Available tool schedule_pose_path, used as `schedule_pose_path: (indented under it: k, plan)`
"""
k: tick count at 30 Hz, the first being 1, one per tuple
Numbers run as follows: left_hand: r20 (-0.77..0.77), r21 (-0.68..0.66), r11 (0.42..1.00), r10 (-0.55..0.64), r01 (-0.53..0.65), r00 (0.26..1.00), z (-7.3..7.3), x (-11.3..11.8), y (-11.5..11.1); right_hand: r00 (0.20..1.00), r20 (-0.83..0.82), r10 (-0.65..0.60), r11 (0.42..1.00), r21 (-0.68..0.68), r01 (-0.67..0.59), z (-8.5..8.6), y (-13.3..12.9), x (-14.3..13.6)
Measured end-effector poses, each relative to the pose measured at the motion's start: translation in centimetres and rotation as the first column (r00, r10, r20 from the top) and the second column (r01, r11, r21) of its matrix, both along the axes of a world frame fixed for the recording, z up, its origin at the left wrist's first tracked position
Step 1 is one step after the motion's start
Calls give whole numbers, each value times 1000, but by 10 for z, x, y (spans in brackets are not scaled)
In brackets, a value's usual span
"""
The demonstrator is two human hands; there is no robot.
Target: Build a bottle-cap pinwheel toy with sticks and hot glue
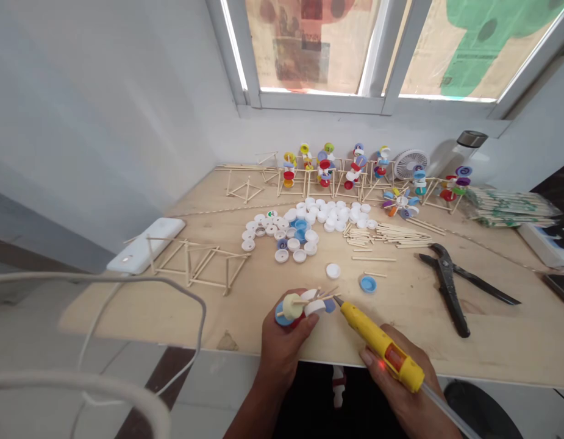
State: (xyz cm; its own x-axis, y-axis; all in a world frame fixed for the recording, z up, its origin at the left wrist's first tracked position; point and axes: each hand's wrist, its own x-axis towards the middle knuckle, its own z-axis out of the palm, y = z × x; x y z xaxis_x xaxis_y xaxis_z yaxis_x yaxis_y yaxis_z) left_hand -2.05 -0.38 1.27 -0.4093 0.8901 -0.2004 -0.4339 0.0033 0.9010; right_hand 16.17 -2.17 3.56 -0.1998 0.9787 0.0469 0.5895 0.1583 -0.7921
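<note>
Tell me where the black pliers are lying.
In the head view the black pliers lie on the plywood table at the right, beyond the right hand, beside the loose sticks.

1. A cluster of bottle caps and thin sticks (304,303) is gripped in the left hand (282,341) at lower centre of the frame.
2. A yellow glue gun (381,346) is held in the right hand (400,378), its nozzle touching the cluster.
3. Loose white caps (327,214) are heaped mid-frame on the plywood table (492,341).
4. Black pliers (450,286) are seen at the right.
5. Finished cap-and-stick models (325,164) are lined up below the window.
</note>
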Motion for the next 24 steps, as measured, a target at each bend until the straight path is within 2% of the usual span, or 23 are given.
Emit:
schedule_pose_path:
  k: [8,24]
  plan:
    - [28,-2,1000,4,-4,1000,0,1,0,1000,14,-28,1000,9,27,0,1,-3]
    - [-50,53,999,7,-4,999,-3,1,0,998,-5,-55,998,29,55,-10,2,-2]
